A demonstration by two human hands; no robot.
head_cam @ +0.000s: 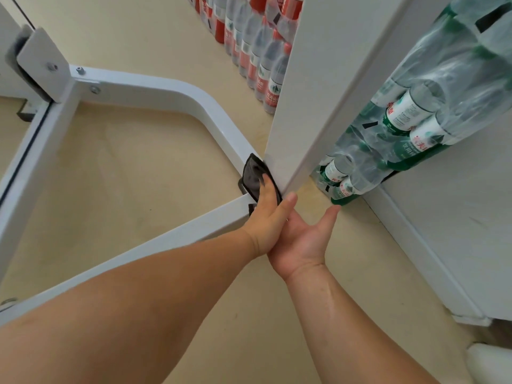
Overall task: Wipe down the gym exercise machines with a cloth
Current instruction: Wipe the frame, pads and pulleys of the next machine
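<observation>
A dark grey cloth (253,173) lies against the foot of a white upright post (302,92) of the gym machine. My left hand (270,217) presses the cloth flat onto the post with straight fingers, and its thumb reaches round the post's corner edge. My right hand (303,242) is just beside it, palm turned up and thumb spread, holding nothing; its fingers are hidden behind the left hand. White base bars (177,92) of the frame run across the floor to the post.
Shrink-wrapped packs of water bottles with red labels (257,51) stand on the beige floor behind the post. Packs with green labels (410,117) lie to its right against a white wall and skirting (415,245). A bolted bracket (41,62) joins the frame at upper left.
</observation>
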